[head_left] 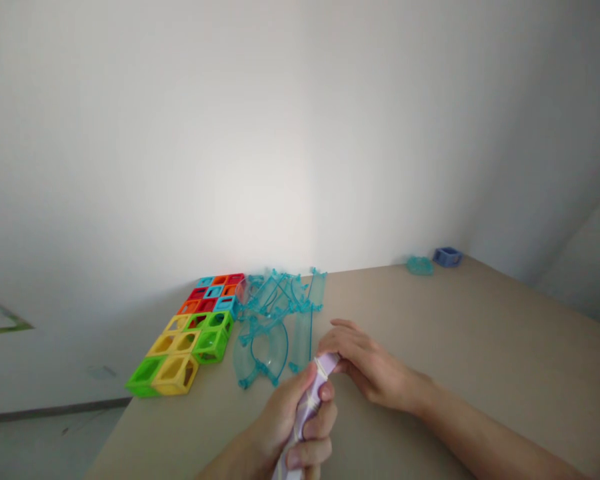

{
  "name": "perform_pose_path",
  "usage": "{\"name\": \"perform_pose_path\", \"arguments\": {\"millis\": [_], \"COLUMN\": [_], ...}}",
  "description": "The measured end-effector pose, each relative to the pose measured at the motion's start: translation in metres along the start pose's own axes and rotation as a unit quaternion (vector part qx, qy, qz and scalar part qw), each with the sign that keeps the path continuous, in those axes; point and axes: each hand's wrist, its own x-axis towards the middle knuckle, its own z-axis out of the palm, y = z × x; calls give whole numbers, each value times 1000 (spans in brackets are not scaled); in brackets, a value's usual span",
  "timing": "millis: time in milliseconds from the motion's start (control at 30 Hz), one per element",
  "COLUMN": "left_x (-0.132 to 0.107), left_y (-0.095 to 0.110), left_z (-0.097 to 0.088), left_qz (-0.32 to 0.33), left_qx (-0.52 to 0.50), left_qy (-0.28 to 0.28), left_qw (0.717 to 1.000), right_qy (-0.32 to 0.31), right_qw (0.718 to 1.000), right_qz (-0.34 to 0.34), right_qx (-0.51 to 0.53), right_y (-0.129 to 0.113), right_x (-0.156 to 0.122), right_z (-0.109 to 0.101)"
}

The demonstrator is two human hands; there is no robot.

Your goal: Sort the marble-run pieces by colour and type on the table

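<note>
My left hand [295,427] is closed around a pale purple and white stick-like piece [314,393], held at the bottom centre of the view. My right hand [365,363] pinches the top end of that same piece with its fingertips. Just beyond my hands lies a heap of clear teal track pieces [275,313], both curved and straight, on the beige table [480,347]. Left of the heap sits a block of coloured hollow cubes [195,327] in green, yellow, red, orange and blue.
At the table's far right corner lie a small teal piece [420,265] and a blue hollow cube [447,256]. A white wall rises behind the table. The table's left edge drops to a grey floor [40,440].
</note>
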Motion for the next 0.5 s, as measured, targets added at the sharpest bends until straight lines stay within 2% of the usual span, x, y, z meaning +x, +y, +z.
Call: {"name": "perform_pose_path", "arguments": {"millis": [100,267,333,500], "left_x": [-4,-12,-12,-4], "left_y": [3,10,10,0], "left_z": [2,2,2,0], "left_qz": [-20,-69,-63,-20], "left_qx": [-22,-46,-39,15], "left_qy": [-26,-32,-31,12], "left_qw": [999,996,997,1000], "right_qy": [1,-24,-17,52], "right_qw": [999,990,987,979], "right_qz": [-20,-84,-95,-28], "right_qx": [-31,-106,-130,-196], "right_y": [-1,-4,-1,28], "right_x": [2,3,2,-4], "right_z": [-7,-15,-14,-15]}}
